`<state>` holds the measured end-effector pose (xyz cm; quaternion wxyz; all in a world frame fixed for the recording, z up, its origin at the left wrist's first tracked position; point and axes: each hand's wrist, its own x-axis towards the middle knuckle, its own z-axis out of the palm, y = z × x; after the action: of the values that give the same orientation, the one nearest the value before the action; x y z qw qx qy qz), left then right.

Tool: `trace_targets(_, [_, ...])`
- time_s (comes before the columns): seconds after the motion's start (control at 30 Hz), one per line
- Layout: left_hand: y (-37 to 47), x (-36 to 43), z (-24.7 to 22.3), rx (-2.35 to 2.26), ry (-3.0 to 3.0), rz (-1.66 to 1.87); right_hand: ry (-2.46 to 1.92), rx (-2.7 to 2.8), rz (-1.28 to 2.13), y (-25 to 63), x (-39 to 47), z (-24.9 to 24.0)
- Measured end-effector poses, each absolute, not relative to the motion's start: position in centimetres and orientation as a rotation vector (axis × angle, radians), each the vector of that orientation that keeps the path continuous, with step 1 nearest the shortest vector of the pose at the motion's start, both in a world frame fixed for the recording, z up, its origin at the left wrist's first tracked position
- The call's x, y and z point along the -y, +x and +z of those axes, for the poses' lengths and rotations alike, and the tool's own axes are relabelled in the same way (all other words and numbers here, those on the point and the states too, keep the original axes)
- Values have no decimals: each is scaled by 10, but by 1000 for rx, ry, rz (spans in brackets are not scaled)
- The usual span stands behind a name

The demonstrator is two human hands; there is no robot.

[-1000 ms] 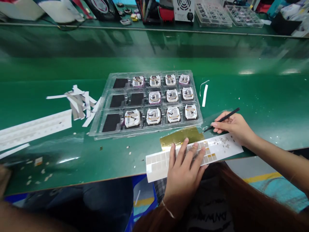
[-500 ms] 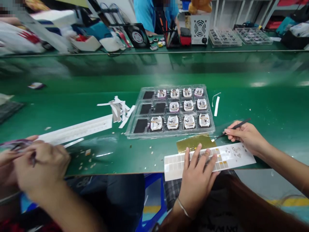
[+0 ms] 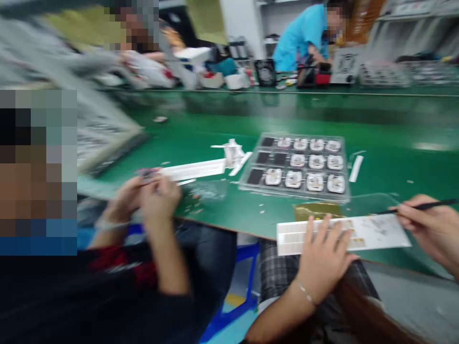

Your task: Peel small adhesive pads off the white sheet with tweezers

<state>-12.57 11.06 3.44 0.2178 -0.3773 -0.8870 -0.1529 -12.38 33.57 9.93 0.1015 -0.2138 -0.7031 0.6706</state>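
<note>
Fingers spread, my left hand (image 3: 324,248) lies flat on a white sticker sheet (image 3: 292,238) at the table's front edge. My right hand (image 3: 426,222) pinches dark tweezers (image 3: 435,204), whose tip points left over the sheet's right part. Small grey and gold pieces dot the sheet, too blurred to tell apart. Behind it lies a gold film (image 3: 317,210), partly covered by the sheet. A clear plastic tray (image 3: 247,186) stands further back, holding several white square-shaped parts (image 3: 314,181); some compartments at its left show only dark padding.
At the left, a seated co-worker's hands (image 3: 154,196) hold a small part beside a white strip (image 3: 197,169). Paper scraps (image 3: 234,154) lie left of the tray. Another person in blue (image 3: 299,36) stands behind the far bench.
The view has swung left, so the table's contents appear further right and more of the co-worker shows. The tweezers' tip has moved away from the gold film's edge, and my right hand is further right of the sheet.
</note>
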Motion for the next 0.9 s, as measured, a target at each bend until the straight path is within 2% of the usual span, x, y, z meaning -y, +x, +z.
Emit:
trace_targets(0.1, [-127, -106, 34, 2484, -1038, -515, -652, 1896, 2217, -121, -315, 100])
trace_targets(0.43, [-122, -103, 43, 2534, -1104, -534, -626, 1775, 2258, -99, -307, 83])
trace_targets(0.9, [-123, -102, 43, 2491, -1071, -679, -569, 1934, 2236, -132, -288, 73])
